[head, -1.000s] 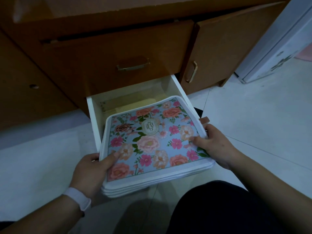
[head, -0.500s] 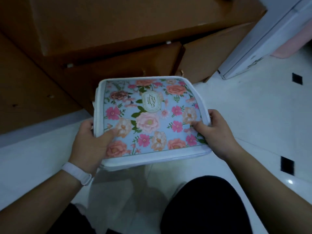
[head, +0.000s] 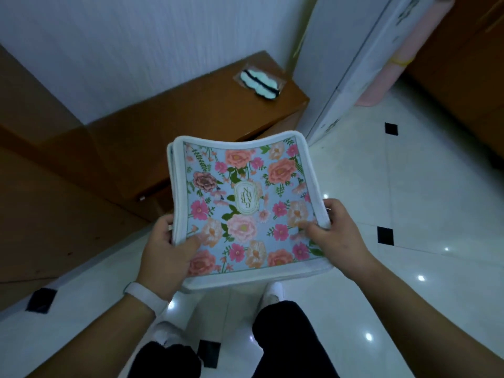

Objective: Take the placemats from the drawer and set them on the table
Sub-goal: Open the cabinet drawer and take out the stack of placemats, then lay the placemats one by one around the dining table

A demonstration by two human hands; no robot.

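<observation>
A stack of placemats (head: 245, 203), light blue with pink and orange flowers and a white border, hangs in the air in front of me, sagging slightly in the middle. My left hand (head: 166, 249) grips the stack's lower left edge, thumb on top, a white band on the wrist. My right hand (head: 338, 236) grips the lower right edge the same way. The drawer is hidden behind the stack; no table is in view.
The brown wooden cabinet (head: 191, 113) stands behind the stack, with a small pale mask-like thing in a clear bag (head: 259, 83) on its top. A white appliance (head: 341, 64) stands at right. Glossy white floor tiles (head: 409, 186) lie below; my dark trousers and white shoes show underneath.
I have lifted the stack out of the open drawer and risen; the view has swung up, so the cabinet top and wall now show and the drawer is out of sight.
</observation>
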